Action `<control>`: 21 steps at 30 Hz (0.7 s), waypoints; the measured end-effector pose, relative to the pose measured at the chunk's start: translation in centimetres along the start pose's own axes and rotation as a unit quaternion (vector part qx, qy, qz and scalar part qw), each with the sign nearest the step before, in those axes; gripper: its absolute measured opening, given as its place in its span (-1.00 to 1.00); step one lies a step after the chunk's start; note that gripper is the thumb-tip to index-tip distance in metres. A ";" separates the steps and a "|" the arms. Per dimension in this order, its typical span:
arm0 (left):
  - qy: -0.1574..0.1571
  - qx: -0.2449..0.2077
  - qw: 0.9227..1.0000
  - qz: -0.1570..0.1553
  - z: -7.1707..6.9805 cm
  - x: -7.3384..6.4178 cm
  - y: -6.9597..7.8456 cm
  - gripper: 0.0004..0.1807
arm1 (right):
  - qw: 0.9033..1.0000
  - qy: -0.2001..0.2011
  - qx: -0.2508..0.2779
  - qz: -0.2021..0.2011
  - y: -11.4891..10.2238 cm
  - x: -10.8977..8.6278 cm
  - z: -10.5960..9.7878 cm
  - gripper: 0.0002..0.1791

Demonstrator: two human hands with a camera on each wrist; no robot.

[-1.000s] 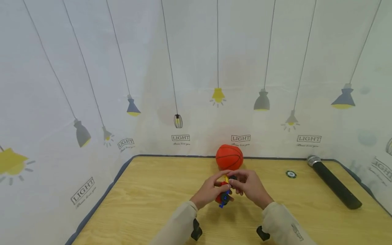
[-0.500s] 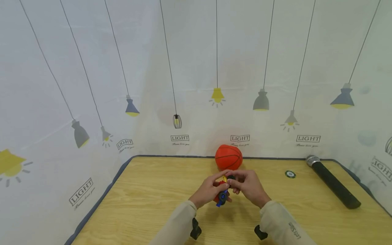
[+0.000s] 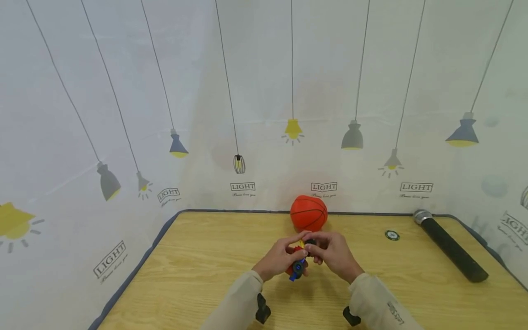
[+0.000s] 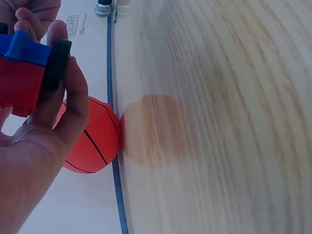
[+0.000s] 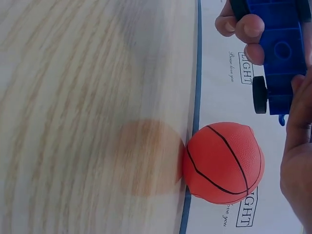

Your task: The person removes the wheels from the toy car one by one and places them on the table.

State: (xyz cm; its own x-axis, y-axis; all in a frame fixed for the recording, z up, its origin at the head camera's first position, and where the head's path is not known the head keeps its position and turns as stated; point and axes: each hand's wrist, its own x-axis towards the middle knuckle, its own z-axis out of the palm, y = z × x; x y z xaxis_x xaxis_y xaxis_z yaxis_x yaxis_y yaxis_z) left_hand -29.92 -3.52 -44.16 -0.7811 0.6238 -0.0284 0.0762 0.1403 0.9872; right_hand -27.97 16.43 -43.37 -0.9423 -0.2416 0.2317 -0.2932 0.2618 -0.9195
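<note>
Above the table, both hands meet at a small toy vehicle [image 3: 298, 266] with black wheels. Its blue chassis underside shows in the right wrist view, and its red body [image 4: 19, 83] in the left wrist view. A yellow part [image 3: 303, 244] peeks out between the hands. The left hand [image 3: 275, 259] grips the toy with its thumb on the near side and fingers around the back. At the toy's far end the right hand [image 3: 339, 257] pinches around a black wheel [image 3: 310, 242]; its fingertips partly hide that end.
An orange toy basketball [image 3: 308, 213] sits at the table's back edge, just beyond the hands. A round poker chip [image 3: 392, 235] lies to the right. Farther right is a black microphone [image 3: 449, 247] with a silver head. Printed curtains enclose the wooden table [image 3: 198, 270].
Both hands have shifted very slightly left with the toy, whose near end has moved a little the same way. Their grips look the same, and the ball, chip and microphone stay put.
</note>
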 end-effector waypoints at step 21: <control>0.100 0.085 0.990 -0.041 0.7 -0.4 -0.1 -0.57 | 0.999 0.019 -0.046 -0.002 0.5 -0.4 -2.4 -0.68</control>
State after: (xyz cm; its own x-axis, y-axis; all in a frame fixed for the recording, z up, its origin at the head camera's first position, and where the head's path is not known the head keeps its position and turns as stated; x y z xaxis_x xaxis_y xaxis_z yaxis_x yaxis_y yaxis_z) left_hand -29.14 -3.25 -44.37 -0.8949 0.4424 -0.0584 0.0980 0.3223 0.9415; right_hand -28.12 18.88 -43.13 -0.9460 -0.2083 0.2483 -0.3087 0.3456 -0.8861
